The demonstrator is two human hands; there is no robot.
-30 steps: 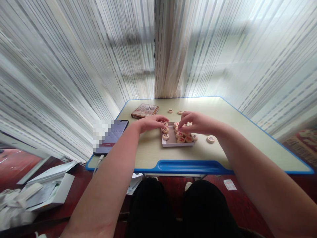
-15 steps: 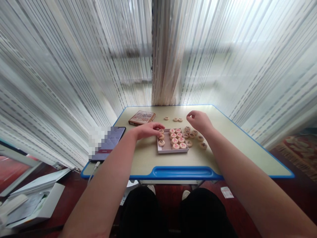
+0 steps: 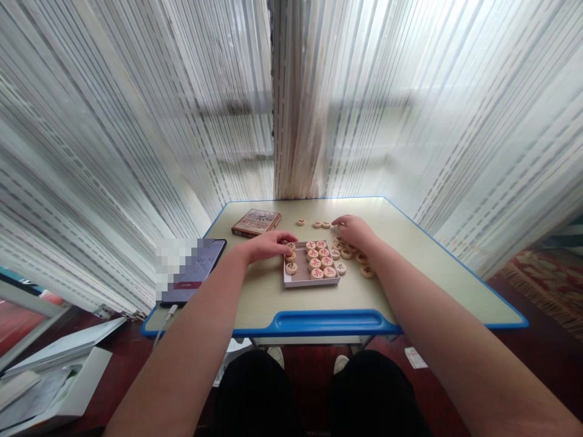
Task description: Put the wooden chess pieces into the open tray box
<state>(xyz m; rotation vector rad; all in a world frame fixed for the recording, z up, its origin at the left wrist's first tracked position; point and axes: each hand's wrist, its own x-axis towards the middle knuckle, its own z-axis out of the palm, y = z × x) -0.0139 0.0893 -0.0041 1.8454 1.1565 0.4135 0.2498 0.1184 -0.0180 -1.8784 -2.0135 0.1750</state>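
Observation:
At the left side of a shallow, open box (image 3: pixel 312 283), my left hand (image 3: pixel 268 245) has its thumb and fingers closed around a round wooden xiangqi piece (image 3: pixel 290 246) with a black character. Another black-marked piece (image 3: pixel 291 267) lies below it in the same column. Red-marked pieces (image 3: pixel 314 263) fill two columns on the box's right side. My right hand (image 3: pixel 354 229) reaches over the table beyond the box, fingers stretched out and holding nothing visible. Its fingertips are beside a pair of pieces (image 3: pixel 326 224). Loose black-marked pieces (image 3: pixel 346 254) lie between the box and my right forearm, partly hidden by it.
A patterned box lid (image 3: pixel 256 223) lies at the back left of the table (image 3: pixel 428 282). One single piece (image 3: pixel 301 223) sits near the back. A phone (image 3: pixel 200 267) with a white cable (image 3: pixel 169 314) occupies the left edge. A blue tray ledge (image 3: pixel 328 320) runs along the front.
My right hand has come down toward the tabletop, and its fingers have stretched out near the back pair of pieces. My left hand stays at the box. The view has shifted slightly.

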